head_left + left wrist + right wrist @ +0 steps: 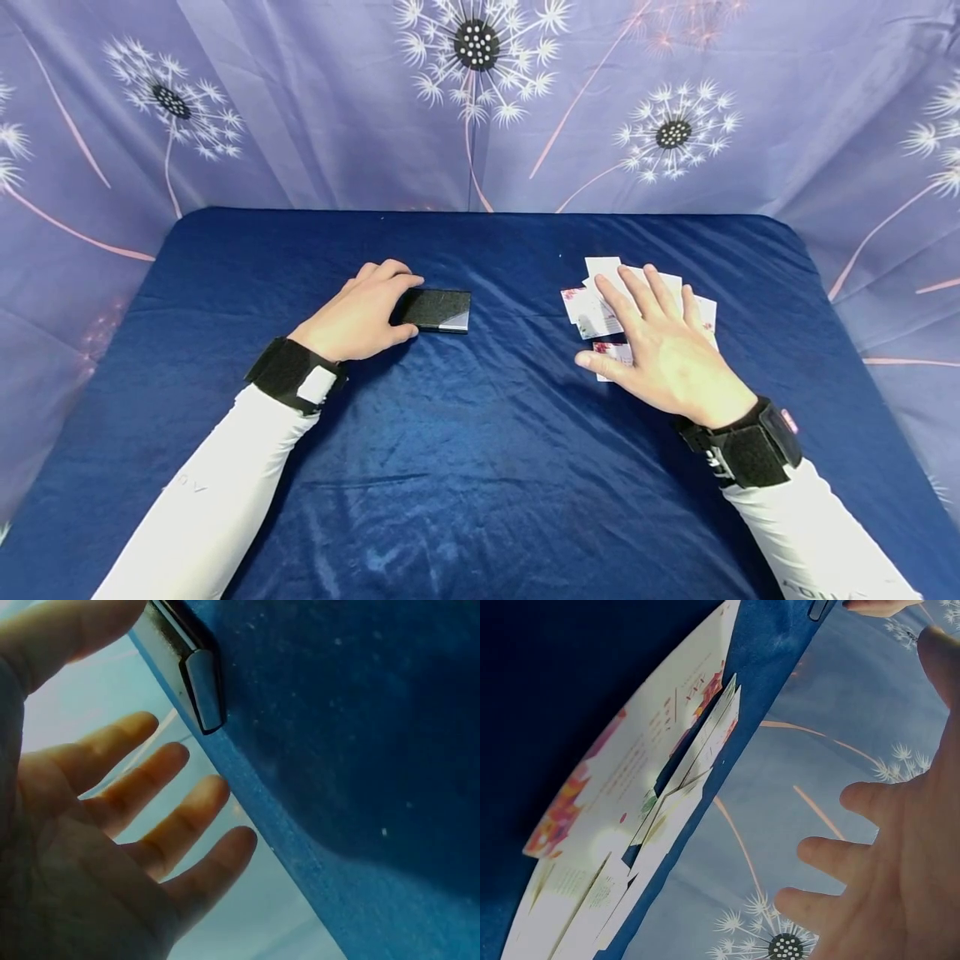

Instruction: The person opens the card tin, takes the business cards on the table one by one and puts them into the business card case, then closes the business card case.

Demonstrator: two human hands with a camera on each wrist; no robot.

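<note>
Head view, dandelion curtain (337,108), right hand (671,358) partly hiding cards (592,315)

Head view: bright, mostly even. My sleeves (213,496) clip near white, cards (597,317) wash out, print unreadable. Sheen on the cloth (420,500) low centre; shadows fall inboard of both my forearms. Left wrist view: dim, soft, blue cast. Pale backdrop (251,904) backlights my left hand (75,855), palm in shade; broad shadow on the cloth at right. Right wrist view: cloth goes near black top left, glare hotspot on the cards, lower ones overexposed. My right hand (911,862) looks soft. Nearest card's edge bows; can't tell lens or card.
</note>
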